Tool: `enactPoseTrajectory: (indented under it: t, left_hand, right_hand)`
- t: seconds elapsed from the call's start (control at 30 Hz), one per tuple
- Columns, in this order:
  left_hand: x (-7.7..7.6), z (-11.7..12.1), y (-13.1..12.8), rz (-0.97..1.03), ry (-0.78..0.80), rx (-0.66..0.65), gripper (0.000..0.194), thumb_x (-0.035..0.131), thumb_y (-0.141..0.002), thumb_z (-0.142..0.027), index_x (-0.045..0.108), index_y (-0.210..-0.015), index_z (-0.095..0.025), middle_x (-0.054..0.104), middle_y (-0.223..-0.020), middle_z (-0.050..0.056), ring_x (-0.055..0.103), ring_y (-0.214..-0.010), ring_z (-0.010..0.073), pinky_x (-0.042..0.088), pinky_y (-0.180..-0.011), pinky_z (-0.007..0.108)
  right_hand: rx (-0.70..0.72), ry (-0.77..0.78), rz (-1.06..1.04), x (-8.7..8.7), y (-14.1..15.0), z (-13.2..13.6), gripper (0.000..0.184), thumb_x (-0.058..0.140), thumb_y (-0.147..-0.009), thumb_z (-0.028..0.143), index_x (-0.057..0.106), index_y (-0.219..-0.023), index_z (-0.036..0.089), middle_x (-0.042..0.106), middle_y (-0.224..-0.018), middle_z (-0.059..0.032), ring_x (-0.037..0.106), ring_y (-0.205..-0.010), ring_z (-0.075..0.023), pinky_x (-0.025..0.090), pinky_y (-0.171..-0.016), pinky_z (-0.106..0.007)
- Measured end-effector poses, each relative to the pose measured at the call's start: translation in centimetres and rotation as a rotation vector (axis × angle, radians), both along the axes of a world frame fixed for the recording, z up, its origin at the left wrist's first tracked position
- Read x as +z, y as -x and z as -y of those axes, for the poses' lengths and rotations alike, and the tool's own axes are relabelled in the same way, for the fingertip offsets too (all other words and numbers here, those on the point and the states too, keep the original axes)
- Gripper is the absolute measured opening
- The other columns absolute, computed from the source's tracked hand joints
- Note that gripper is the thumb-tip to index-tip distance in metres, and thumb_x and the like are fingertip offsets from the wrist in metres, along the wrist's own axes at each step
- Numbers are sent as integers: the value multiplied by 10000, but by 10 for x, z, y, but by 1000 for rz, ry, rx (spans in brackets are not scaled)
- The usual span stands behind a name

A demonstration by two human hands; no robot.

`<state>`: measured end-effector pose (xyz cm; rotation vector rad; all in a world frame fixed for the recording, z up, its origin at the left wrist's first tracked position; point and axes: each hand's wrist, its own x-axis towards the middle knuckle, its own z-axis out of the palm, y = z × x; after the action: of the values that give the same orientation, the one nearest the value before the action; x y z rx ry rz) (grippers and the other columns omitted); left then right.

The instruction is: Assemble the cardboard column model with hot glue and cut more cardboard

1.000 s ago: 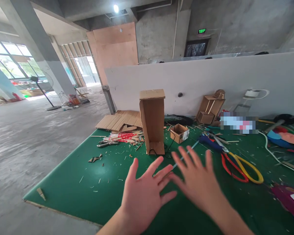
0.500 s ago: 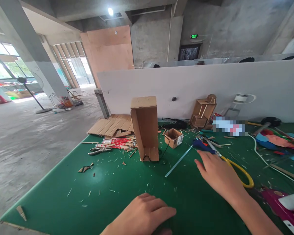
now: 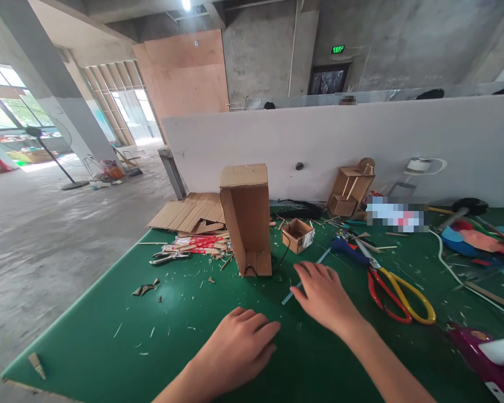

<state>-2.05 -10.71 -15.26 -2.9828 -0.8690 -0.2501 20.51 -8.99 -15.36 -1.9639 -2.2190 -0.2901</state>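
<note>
On the bench (image 3: pixel 109 313), a cardboard box (image 3: pixel 252 224) is stood upright, perhaps for access; before it, left grip (image 3: pixel 243 341) is unclear, right grip (image 3: pixel 325 296) opened over a glue stick (image 3: pixel 324 256).

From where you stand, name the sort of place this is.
Probably a makeshift craft workshop in an unfinished building: scissors and cardboard scraps on a green tabletop, bare concrete walls behind.
</note>
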Motion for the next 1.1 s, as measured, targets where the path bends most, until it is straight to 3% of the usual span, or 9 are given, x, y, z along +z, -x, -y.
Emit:
enactPoseTrajectory:
  t: [0.13,0.3,0.4,0.5,0.57,0.7,0.8,0.97,1.1]
  left_hand:
    - [-8,-17,18,192,-107,77,227,543,-872,-205,549,-1096,-243,680,-884,-15,647,-755,171,488,-665,309]
    - [8,-41,35,486,-377,50,198,550,-880,-127,566,-1069,-184,672,-823,-1,604,-683,112,474,-653,250]
    - [14,-41,36,348,-370,-66,245,509,-899,-131,561,-1130,-193,670,-910,28,617,-772,131,495,-702,260]
    - [10,-38,30,134,-299,-110,334,424,-920,-113,534,-1216,-224,639,-1077,65,622,-929,170,523,-790,304]
    - [5,-38,27,78,-259,-84,349,405,-920,-101,524,-1224,-223,626,-1111,70,620,-945,181,533,-793,319]
    - [-3,-39,20,44,-152,-54,262,392,-939,-146,559,-1132,-204,651,-934,38,633,-791,166,534,-692,312]
    - [-3,-34,11,116,-61,-23,249,433,-935,-223,547,-1156,-209,659,-999,53,647,-867,189,554,-743,344]
    - [5,-30,-17,438,303,135,593,555,-862,-300,339,-1398,-168,470,-1396,158,473,-1292,287,441,-1058,504]
    - [15,-45,-51,865,785,214,914,679,-767,-497,217,-1465,-130,325,-1494,216,362,-1380,332,365,-1120,510]
  right_hand:
    - [-6,-20,-37,-13,11,0,391,443,-923,228,538,-1293,143,615,-1237,-132,566,-1104,-288,440,-929,-457]
    - [-174,-130,-78,8,8,-37,424,396,-931,232,485,-1335,142,607,-1222,-144,554,-1077,-291,470,-826,-408]
    - [-318,-209,-95,15,-5,-60,484,456,-902,280,452,-1374,173,500,-1366,-155,460,-1204,-356,419,-917,-475]
    - [-371,-83,-193,11,-23,-74,475,490,-875,432,499,-1311,242,432,-1413,-138,436,-1227,-406,405,-913,-519]
    - [-368,-2,-302,4,-32,-77,478,484,-849,531,520,-1231,247,454,-1363,-134,500,-1160,-380,432,-873,-492]
    - [-370,-65,-523,-9,-37,-69,435,493,-816,550,491,-1087,210,469,-1215,-120,606,-937,-254,481,-748,-373]
    - [-333,-234,-581,-11,-32,-54,404,518,-820,517,472,-1061,196,425,-1231,-145,588,-982,-268,490,-728,-367]
    - [-211,-509,-565,-6,-19,-25,430,547,-832,554,462,-1052,195,392,-1251,-181,474,-1181,-315,491,-814,-405]
    - [-98,-615,-613,-5,-3,-2,431,575,-819,550,449,-1039,202,433,-1161,-156,412,-1237,-300,454,-928,-445]
